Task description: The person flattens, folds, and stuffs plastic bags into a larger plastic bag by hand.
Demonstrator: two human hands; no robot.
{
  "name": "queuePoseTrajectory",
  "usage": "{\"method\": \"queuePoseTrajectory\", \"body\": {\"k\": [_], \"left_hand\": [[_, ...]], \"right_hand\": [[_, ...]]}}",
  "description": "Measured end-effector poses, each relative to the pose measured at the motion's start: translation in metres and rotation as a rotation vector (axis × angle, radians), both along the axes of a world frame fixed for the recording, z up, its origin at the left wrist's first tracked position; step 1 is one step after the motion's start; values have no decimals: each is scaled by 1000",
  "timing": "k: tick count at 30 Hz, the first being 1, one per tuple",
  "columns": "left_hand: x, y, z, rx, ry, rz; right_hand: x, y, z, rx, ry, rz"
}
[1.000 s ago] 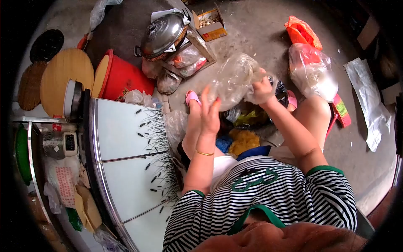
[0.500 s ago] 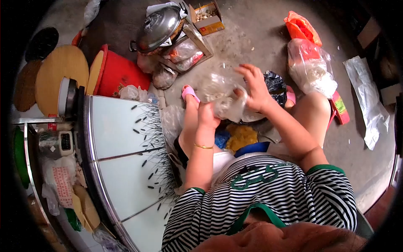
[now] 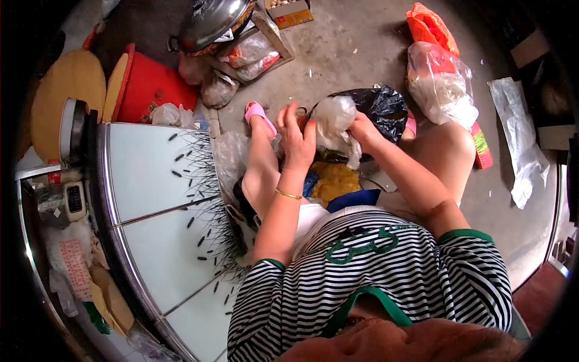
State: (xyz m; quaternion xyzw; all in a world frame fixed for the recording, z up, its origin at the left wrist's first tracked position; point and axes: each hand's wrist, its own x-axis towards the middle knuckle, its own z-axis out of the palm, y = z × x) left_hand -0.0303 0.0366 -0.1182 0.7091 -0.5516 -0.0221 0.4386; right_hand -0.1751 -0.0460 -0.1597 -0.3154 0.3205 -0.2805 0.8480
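A crumpled, whitish clear plastic bag [image 3: 335, 120] is bunched up between my hands, with its lower end hanging down. My right hand [image 3: 365, 133] is closed on the bag's right side. Just left of the bag, my left hand [image 3: 298, 140] has its fingers spread and raised and holds nothing; a gold bracelet is on that wrist. Beneath and behind the hands lies an open black plastic bag [image 3: 383, 114]. A yellow bundle [image 3: 335, 182] sits nearer my lap, beside a blue one [image 3: 310, 183] partly hidden by my left forearm.
To the left stands a glass-topped table [image 3: 160, 175] with rows of small dark thin-stemmed items along its edge. A red bucket [image 3: 157, 87] and a lidded pan [image 3: 212, 23] are beyond. On the right floor lie an orange bag [image 3: 431, 29], a clear bag [image 3: 441, 84] and a flat plastic sheet [image 3: 517, 139].
The clear bag has gone from puffed out to a compact bunch. My left hand has come off it with fingers raised, and my right hand has closed on it. The view has shifted.
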Motion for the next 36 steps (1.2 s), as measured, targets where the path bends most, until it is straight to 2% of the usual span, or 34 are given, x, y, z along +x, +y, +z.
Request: {"method": "queuePoseTrajectory", "body": {"k": [1, 4, 5, 6, 7, 9, 10, 11, 12, 13, 14, 15, 16, 17, 18, 19, 20, 21, 22, 23, 25, 27, 29, 33, 36], "left_hand": [[5, 3, -5, 100, 41, -2], [15, 6, -26, 565, -80, -148], [15, 9, -47, 544, -209, -124], [13, 6, -48, 646, -212, -114], [11, 4, -49, 749, -211, -104], [15, -3, -61, 761, -203, -73], [22, -7, -73, 761, -148, -74], [27, -10, -85, 760, -93, -75], [28, -9, -91, 481, -54, -35], [33, -9, -97, 459, 111, -11], [38, -9, -103, 436, 276, 13], [43, -9, -106, 408, 442, 39], [45, -9, -86, 411, 576, 88], [46, -7, -81, 350, 551, 40], [46, -7, -80, 287, 525, -7], [46, -9, -72, 222, 495, -50], [47, -10, -62, 390, 512, -226], [43, -10, -70, 242, 202, -325], [36, -9, -58, 382, 197, -328], [31, -9, -51, 447, 72, -292], [27, -9, -60, 702, -72, -285], [33, -12, -80, 759, -18, -354], [36, -8, -82, 479, 109, -288], [50, -7, -55, 270, 368, -286], [54, -2, -50, 317, 278, -306]], "right_hand": [[-2, -6, -10, -107, 91, 122], [-3, -23, -47, -269, 213, 213], [-5, -32, -67, -335, 295, 270], [-5, -37, -73, -379, 359, 286], [-8, -42, -79, -532, 539, 335], [-11, -52, -87, -840, 894, 438], [-10, -55, -96, -922, 960, 431], [-10, -59, -101, -920, 953, 511], [-9, -62, -99, -917, 944, 592], [-6, -64, -98, -912, 935, 673], [-5, -65, -101, -875, 814, 682], [-4, -71, -110, -912, 846, 690], [0, -77, -124, -950, 876, 698], [3, -81, -138, -987, 904, 705], [9, -78, -126, -975, 1002, 470], [17, -82, -123, -1098, 1118, 377], [21, -87, -143, -1192, 1216, 400], [18, -93, -184, -1288, 1309, 425], [6, -100, -252, -1357, 1261, 524], [8, -98, -267, -1314, 1269, 636], [21, -85, -257, -1205, 1313, 827], [33, -79, -255, -1152, 1344, 930], [44, -77, -252, -1111, 1356, 980], [53, -86, -247, -1000, 1307, 972], [53, -91, -221, -790, 1135, 850]]}}
